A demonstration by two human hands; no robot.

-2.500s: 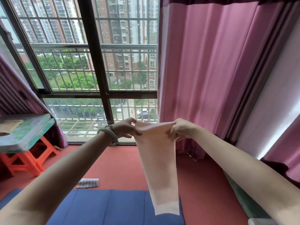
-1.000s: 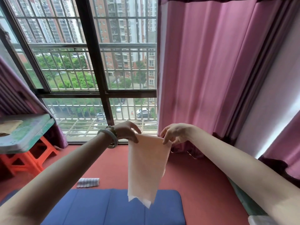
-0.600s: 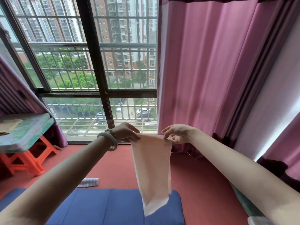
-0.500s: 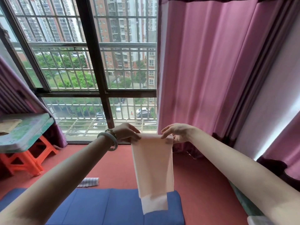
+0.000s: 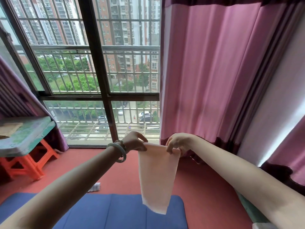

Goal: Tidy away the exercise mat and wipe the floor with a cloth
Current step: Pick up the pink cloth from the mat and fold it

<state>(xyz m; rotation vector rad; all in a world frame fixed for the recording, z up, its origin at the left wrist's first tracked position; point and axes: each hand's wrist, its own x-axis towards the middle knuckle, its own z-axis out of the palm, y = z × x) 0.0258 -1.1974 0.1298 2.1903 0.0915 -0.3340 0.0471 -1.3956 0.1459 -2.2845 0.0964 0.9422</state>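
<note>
the left hand [image 5: 135, 141] and the right hand [image 5: 177, 142] each pinch a top corner of the pale cloth [image 5: 157, 179]. it hangs straight down between them, long axis vertical. the blue exercise mat [image 5: 123, 212] lies flat on the red floor [image 5: 198, 179], below and nearer than the hands. its length runs left to right and reaches further left, so the left arm looks nearer most of it.

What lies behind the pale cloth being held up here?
Behind the cloth, pinched at its top corners by the left hand and right hand, lie the red floor and the far edge of the blue mat. The strip of floor and mat behind it is covered.
</note>
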